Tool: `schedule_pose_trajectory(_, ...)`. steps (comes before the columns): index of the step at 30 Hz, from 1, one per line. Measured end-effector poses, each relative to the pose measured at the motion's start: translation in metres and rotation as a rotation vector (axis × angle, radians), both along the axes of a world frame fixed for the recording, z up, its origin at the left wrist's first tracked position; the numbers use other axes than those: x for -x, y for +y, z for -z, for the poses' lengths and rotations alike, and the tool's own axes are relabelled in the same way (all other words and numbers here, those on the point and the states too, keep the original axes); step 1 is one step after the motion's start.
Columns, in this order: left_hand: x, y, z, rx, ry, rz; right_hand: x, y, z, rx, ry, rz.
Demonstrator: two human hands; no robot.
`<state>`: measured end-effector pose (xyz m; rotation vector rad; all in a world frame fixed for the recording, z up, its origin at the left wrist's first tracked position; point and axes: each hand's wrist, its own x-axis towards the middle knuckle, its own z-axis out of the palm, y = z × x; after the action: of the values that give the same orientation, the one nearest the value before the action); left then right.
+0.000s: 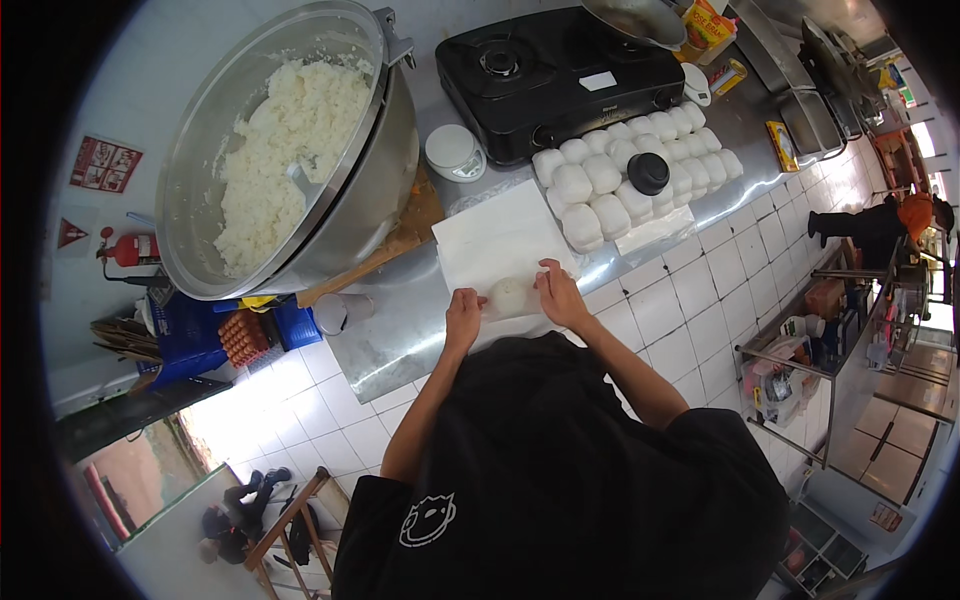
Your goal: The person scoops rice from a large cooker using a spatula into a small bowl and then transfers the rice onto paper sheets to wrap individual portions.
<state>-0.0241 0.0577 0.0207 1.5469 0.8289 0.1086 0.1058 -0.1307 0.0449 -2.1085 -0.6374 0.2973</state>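
Note:
On the steel counter lies a stack of white paper sheets point(491, 232). A rounded portion of cooked rice point(508, 295) rests at the stack's near edge, apparently beneath a translucent sheet fold. My left hand point(466, 307) pinches the sheet's edge left of the rice. To the right of the rice, my right hand point(559, 292) has its fingers bent at the sheet's other side; its exact hold is unclear. Many white paper-wrapped bundles point(600, 174) are stacked beyond, with a black round lid point(648, 174) on top. A big metal pot point(390, 165) of loose rice point(292, 150) stands at the left, a scoop handle point(304, 184) in it.
A white kitchen scale point(455, 153) sits between the pot and a black gas stove point(551, 75). Near the counter's left end is a metal cup point(343, 313). A person point(889, 225) stands far right; another person point(240, 517) is at lower left.

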Motion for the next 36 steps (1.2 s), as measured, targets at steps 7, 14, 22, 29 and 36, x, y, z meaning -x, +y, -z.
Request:
schedule_pose_trajectory(7, -0.072, 0.040, -0.010, -0.953, -0.017, 0.526, -0.050, 0.043, 0.007, 0.550, -0.199, -0.369)
schedule_pose_trajectory(14, -0.100, 0.048, 0.018, -1.119, 0.051, 0.636, -0.062, 0.056, 0.051, 0.515, -0.461, -0.505)
schedule_pose_trajectory(22, -0.124, 0.041, -0.009, -1.006, 0.275, 0.781, -0.073, 0.006, 0.029, 0.738, -0.762, -0.522)
schedule_pose_trajectory(29, -0.128, 0.050, -0.047, -0.986, -0.011, 0.839, -0.089, 0.050, -0.022, 0.231, -0.936, -0.254)
schedule_pose_trajectory(36, -0.098, 0.049, -0.091, -0.870, 0.057, 0.971, -0.097, 0.060, -0.051, 0.614, -0.367, -0.692)
